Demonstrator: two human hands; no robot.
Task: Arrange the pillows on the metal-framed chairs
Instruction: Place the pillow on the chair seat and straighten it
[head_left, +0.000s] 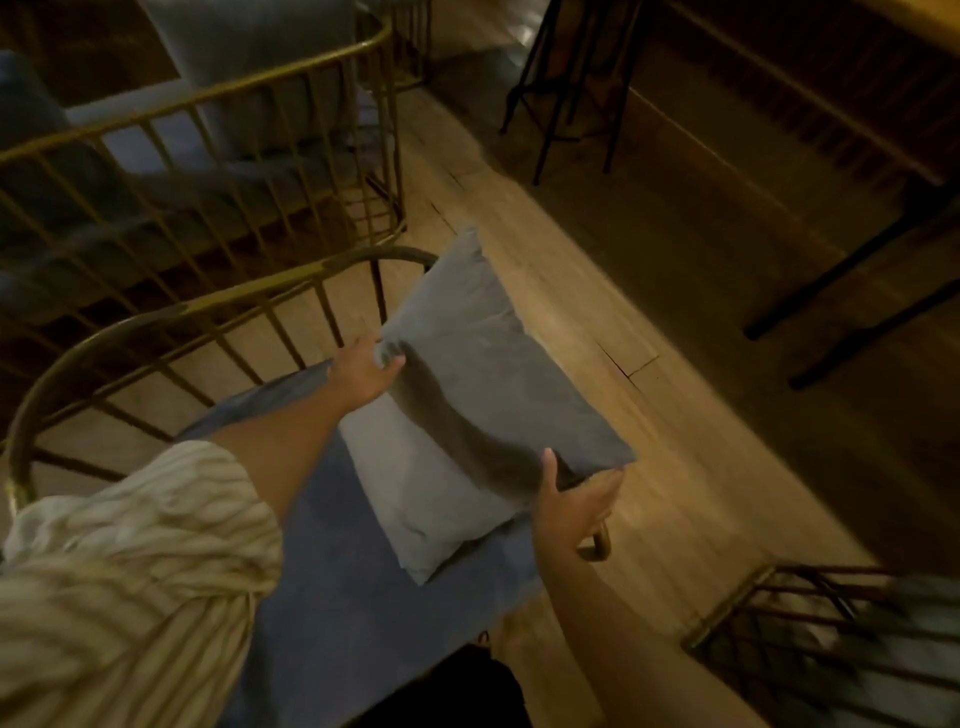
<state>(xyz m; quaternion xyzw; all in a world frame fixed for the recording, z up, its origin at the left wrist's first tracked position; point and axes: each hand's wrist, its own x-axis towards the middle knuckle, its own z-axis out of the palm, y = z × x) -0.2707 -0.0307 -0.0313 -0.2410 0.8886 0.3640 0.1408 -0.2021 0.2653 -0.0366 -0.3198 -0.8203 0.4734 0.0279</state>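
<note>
A grey pillow (483, 374) is held tilted over the seat of the near metal-framed chair (171, 317). My left hand (363, 376) grips the pillow's left corner. At its lower right corner my right hand (576, 501) holds the edge from below. Under it a lighter grey pillow (415, 499) lies flat on the chair's blue seat cushion (332, 613). A second metal-framed chair (218, 93) stands behind, with a pale pillow (249, 67) leaning upright on its blue cushion.
Wooden floor (597, 312) runs to the right of the chairs. Dark stool legs (566, 98) and a table's black legs (841, 280) stand at the upper right. Another metal frame (821, 649) sits at the bottom right corner.
</note>
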